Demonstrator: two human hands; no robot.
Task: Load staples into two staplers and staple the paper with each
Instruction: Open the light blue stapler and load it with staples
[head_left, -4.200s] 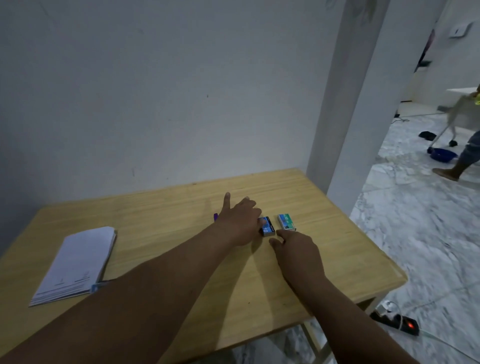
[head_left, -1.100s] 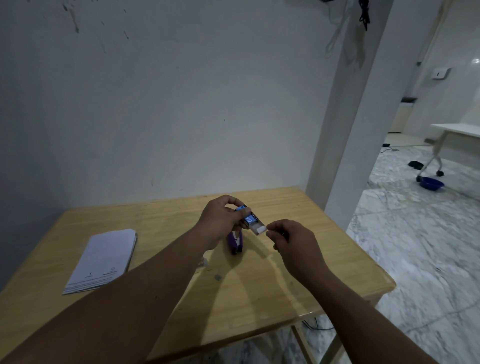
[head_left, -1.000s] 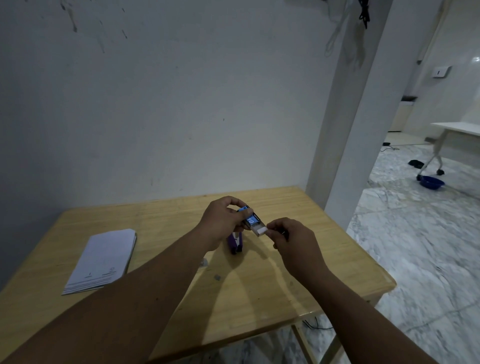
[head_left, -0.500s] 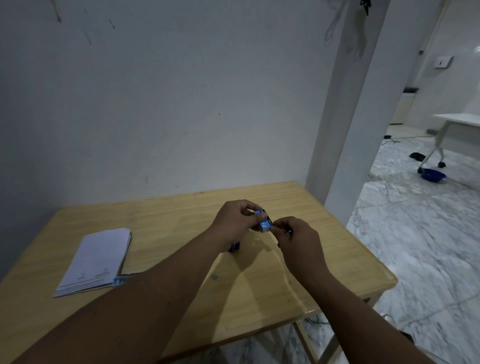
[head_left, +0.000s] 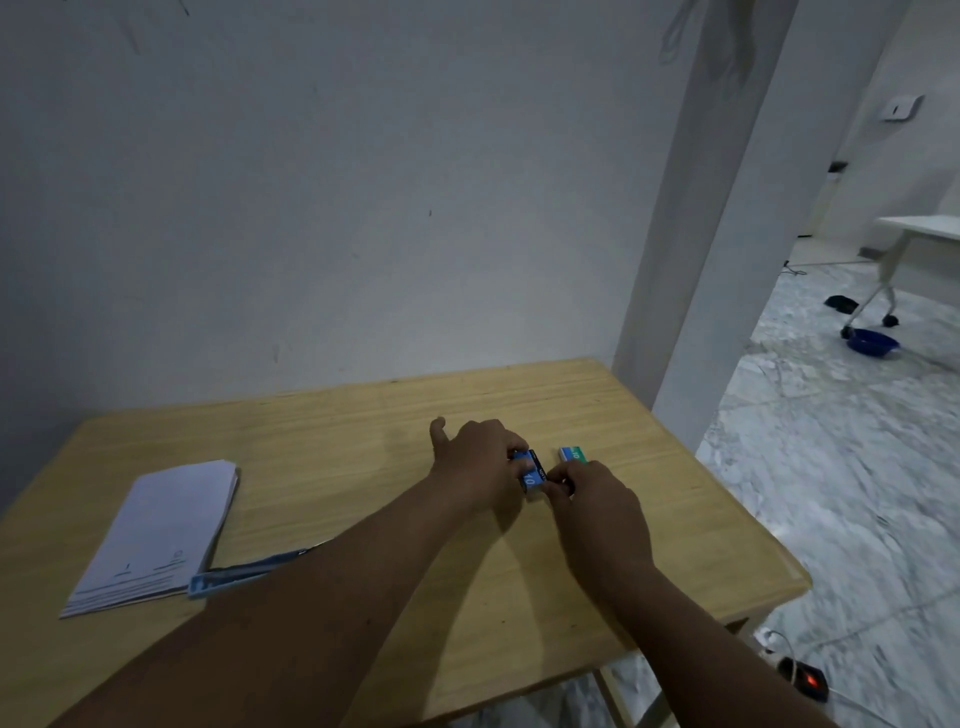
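blue box (head_left: 530, 474) pinned on bench (head_left: 363, 447) by left hand (head_left: 480, 460) | right hand (head_left: 592, 501) grip pinched at its end, probably so staples get pulled out

I see a light wooden desk (head_left: 363, 441) pushed against a pale wall, its right edge beside a white pillar. On its left part lies a stack of white paper (head_left: 161, 530), slightly fanned at the near edge. Just beside the stack's near right corner rests a light blue stapler (head_left: 244, 574), lying flat and long, partly hidden by my left forearm. Toward the far right of the desk sit two small staple boxes close together: a blue staple box (head_left: 531, 474) pressed down on the wood, and a green staple box (head_left: 573, 453) lying flat just beyond it.
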